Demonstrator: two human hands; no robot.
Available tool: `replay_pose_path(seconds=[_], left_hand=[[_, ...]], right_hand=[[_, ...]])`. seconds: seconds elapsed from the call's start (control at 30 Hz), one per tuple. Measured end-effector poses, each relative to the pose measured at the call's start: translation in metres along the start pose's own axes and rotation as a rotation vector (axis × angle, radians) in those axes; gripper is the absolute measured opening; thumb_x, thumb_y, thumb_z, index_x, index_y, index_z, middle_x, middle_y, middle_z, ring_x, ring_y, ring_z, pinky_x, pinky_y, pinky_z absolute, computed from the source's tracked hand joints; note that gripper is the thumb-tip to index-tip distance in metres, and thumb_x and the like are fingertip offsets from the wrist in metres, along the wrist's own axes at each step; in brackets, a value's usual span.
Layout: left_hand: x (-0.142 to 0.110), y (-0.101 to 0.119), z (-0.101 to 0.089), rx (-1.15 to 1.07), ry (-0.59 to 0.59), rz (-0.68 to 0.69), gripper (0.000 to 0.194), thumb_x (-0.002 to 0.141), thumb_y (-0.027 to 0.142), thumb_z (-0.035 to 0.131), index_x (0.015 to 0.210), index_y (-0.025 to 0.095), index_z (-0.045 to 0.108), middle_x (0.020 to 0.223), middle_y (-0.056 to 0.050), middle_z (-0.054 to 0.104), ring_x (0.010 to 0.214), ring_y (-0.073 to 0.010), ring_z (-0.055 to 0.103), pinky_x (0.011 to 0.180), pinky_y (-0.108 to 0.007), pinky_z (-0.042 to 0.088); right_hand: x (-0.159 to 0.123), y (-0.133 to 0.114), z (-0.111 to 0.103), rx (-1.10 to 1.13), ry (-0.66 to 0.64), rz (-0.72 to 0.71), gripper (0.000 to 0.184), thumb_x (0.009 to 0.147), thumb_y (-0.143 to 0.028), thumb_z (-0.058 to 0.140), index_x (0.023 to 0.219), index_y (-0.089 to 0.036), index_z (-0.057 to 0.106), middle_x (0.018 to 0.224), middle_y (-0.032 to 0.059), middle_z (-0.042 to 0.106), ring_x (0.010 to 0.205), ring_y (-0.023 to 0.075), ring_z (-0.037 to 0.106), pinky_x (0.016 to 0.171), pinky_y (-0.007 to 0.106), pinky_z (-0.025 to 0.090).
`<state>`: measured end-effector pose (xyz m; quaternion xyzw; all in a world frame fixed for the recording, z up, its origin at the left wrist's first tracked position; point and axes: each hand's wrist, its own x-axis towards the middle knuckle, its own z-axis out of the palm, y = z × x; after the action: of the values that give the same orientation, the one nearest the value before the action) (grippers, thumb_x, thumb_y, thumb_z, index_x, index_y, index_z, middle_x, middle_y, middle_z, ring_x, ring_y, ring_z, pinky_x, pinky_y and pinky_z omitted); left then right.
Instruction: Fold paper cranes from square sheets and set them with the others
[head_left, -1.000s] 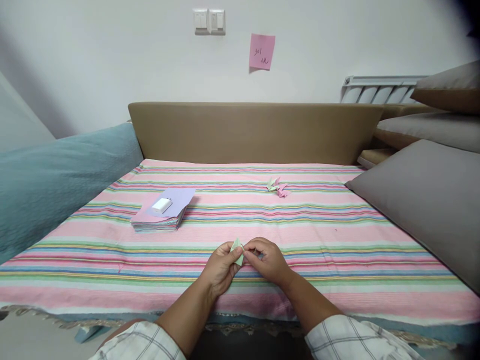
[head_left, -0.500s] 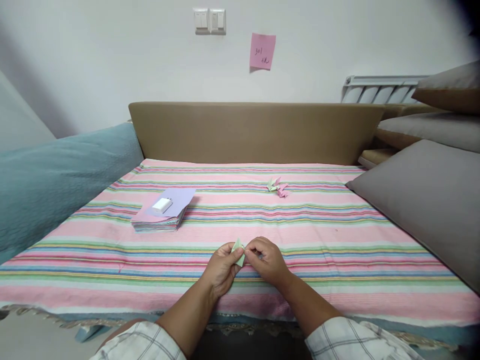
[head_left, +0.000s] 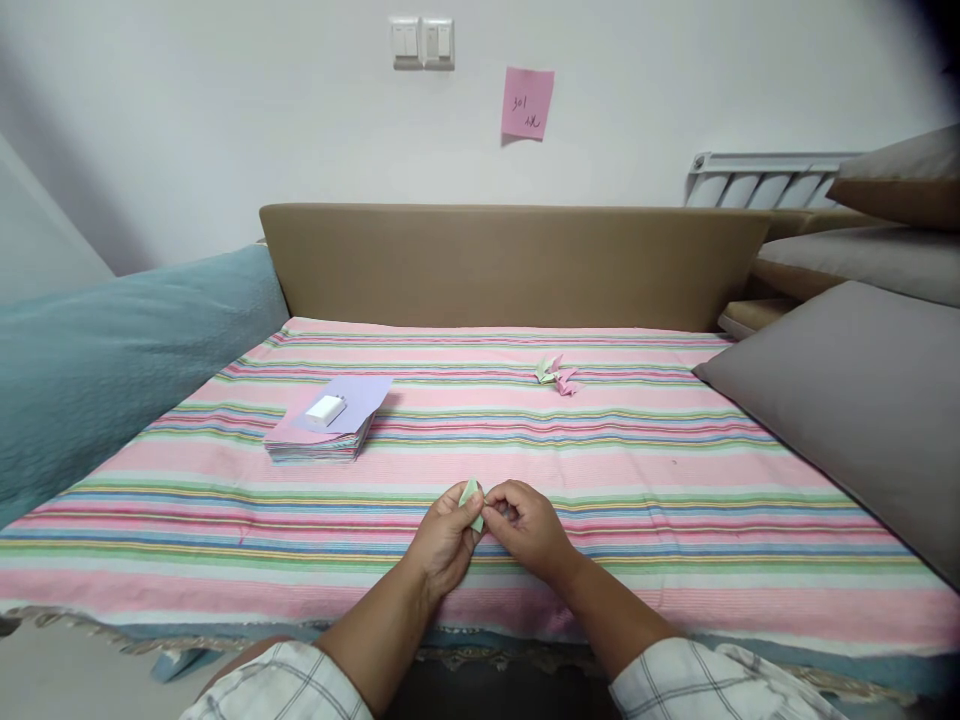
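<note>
We've got plain matt paper in the folded green piece [head_left: 469,492], and the pink folded figure [head_left: 566,382] looks like the same stuff. The stacked sheets [head_left: 311,453] are paper too, smooth and matt on top, while the white plug adapter [head_left: 325,410] reads as hard plastic with a slight sheen. Our striped cover [head_left: 487,427] is woven cloth, a bit ribbed; the teal cover [head_left: 135,330] seems rougher, more textured. We'd call the brown backrest [head_left: 510,265] smooth, kinda leathery.

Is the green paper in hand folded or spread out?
Folded: the green paper is a small, pointed shape with straight edges, pinched in the left hand. Individual creases are too small to tell.
</note>
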<state>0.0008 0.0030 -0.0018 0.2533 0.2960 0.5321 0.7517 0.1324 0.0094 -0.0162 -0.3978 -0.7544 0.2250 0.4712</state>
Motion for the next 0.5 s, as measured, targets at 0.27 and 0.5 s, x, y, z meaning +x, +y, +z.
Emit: replay_pose_path(seconds=[0.27,0.5], left_hand=[[0.0049,-0.0031,-0.0034,-0.036,0.075,0.011,0.023,0.059,0.021,0.079,0.074,0.013,0.064,0.074,-0.002,0.065,0.070,-0.0119,0.060,0.065,-0.023,0.049],[0.0045,-0.0049,-0.0048,0.035,0.150,0.007,0.023,0.054,0.021,0.082,0.063,0.013,0.062,0.062,0.001,0.063,0.060,-0.0096,0.058,0.056,-0.020,0.048]], right_hand=[[0.0006,0.0067,0.0033,0.239,-0.014,0.260,0.017,0.077,-0.033,0.055,0.068,-0.019,0.055,0.058,-0.0034,0.048,0.051,0.0097,0.042,0.048,0.022,0.037],[0.0050,0.0053,-0.0014,0.489,0.039,0.315,0.024,0.078,-0.043,0.054,0.077,-0.019,0.055,0.064,-0.0021,0.050,0.058,0.0116,0.046,0.054,0.024,0.040]])
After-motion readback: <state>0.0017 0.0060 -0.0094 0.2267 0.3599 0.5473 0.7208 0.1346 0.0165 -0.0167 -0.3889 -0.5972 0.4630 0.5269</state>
